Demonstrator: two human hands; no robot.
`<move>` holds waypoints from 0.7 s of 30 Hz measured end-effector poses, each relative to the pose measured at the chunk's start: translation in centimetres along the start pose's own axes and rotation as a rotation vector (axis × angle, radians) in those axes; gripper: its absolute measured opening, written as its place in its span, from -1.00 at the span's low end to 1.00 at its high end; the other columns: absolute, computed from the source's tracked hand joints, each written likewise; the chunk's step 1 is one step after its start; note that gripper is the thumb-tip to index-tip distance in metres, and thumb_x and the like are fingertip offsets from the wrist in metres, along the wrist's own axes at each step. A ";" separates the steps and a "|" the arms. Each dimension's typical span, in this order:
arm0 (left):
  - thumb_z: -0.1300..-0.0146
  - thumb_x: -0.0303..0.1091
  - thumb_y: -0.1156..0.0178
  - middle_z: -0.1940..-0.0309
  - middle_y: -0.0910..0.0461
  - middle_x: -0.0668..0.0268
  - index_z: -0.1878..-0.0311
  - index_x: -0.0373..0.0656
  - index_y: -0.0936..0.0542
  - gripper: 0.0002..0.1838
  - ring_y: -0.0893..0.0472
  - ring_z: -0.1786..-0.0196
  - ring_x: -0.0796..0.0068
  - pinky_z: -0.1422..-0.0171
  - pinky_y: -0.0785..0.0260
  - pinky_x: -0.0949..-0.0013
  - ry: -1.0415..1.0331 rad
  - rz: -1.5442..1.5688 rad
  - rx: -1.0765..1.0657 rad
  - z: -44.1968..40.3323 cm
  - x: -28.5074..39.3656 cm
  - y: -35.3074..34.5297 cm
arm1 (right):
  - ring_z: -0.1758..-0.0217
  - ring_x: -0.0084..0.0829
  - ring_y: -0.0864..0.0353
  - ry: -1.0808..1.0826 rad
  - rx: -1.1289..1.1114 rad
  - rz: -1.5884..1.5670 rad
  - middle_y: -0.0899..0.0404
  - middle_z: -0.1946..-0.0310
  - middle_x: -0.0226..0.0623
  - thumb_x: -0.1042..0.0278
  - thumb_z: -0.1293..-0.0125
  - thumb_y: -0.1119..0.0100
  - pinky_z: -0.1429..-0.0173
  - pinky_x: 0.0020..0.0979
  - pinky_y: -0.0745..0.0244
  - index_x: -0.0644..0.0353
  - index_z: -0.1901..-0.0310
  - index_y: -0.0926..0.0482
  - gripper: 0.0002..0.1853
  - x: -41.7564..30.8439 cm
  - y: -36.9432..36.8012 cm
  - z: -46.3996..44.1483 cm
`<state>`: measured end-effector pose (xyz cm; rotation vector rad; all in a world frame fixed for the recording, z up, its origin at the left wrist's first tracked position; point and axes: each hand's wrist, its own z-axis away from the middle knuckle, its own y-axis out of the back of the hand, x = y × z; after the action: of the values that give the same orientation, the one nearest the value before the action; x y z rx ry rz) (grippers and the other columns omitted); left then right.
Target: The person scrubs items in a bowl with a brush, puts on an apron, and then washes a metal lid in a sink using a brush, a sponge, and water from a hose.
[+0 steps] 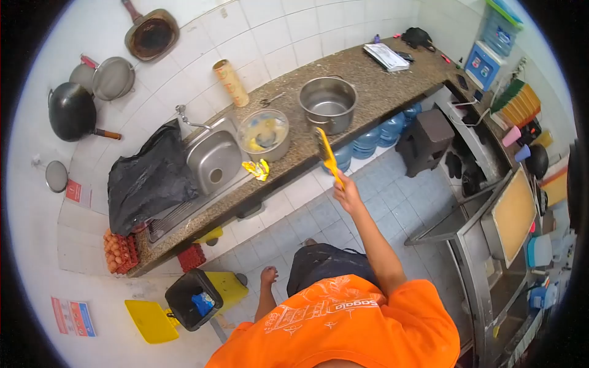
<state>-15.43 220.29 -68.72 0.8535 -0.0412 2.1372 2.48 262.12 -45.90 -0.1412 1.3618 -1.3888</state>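
Orange T-shirt (343, 319) with white printing fills the foreground. Leftmost, one black wok (73, 111) and three round mesh strainers (113, 80) hang on glossy white tiles (307, 27); brown eggs (116, 244) sit heaped on red trays (130, 254). One yellow-and-black bin (233, 291) stands open. One steel sink (215, 156) adjoins one round basin (276, 152) with yellowish contents. Left hand (269, 275) hangs low, loosely curled; I cannot tell how tightly. One deep steel pot (339, 124) rests on speckled stone counter (377, 92). Right hand (347, 193), arm outstretched, grips one yellow brush (329, 159), its head overlapping the pot's wall, contact unclear. At least four blue plastic jugs (366, 145) stand below, beside one brown stool (426, 141).
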 end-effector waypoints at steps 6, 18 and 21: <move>-0.14 -0.17 -0.07 0.50 -0.59 0.32 0.15 -0.07 -0.56 -0.73 -0.58 0.47 0.46 0.41 -0.43 0.33 -0.247 -0.473 -0.198 -3.0 -5.7 -7.6 | 0.82 -0.73 0.04 0.157 0.373 0.030 -0.11 0.74 -0.63 0.00 -0.40 0.08 0.68 -0.62 0.06 0.11 0.04 -0.47 -0.65 -0.4 14.0 26.9; -0.13 -0.34 -0.04 0.52 -0.60 0.26 0.22 -0.08 -0.61 -0.80 -0.56 0.54 0.49 0.46 -0.43 0.38 -0.485 -0.944 -0.512 9.3 -2.1 -26.1 | 0.82 -0.74 0.00 0.948 1.097 -0.255 -0.13 0.73 -0.62 0.01 -0.42 0.10 0.70 -0.62 0.10 0.08 0.02 -0.43 -0.67 0.5 25.3 64.3; -0.11 -0.33 -0.07 0.53 -0.59 0.28 0.20 -0.08 -0.61 -0.79 -0.56 0.54 0.49 0.48 -0.40 0.38 -0.487 -0.978 -0.611 6.2 0.1 -30.0 | 0.78 -0.76 -0.04 1.012 1.246 -0.254 -0.20 0.68 -0.59 0.05 -0.38 0.00 0.69 -0.63 0.03 0.10 0.09 -0.47 -0.70 -1.4 29.4 68.1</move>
<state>9.10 238.52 -71.37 0.7660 -0.4137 0.8944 69.37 230.11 -45.02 1.4031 0.9394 -2.4310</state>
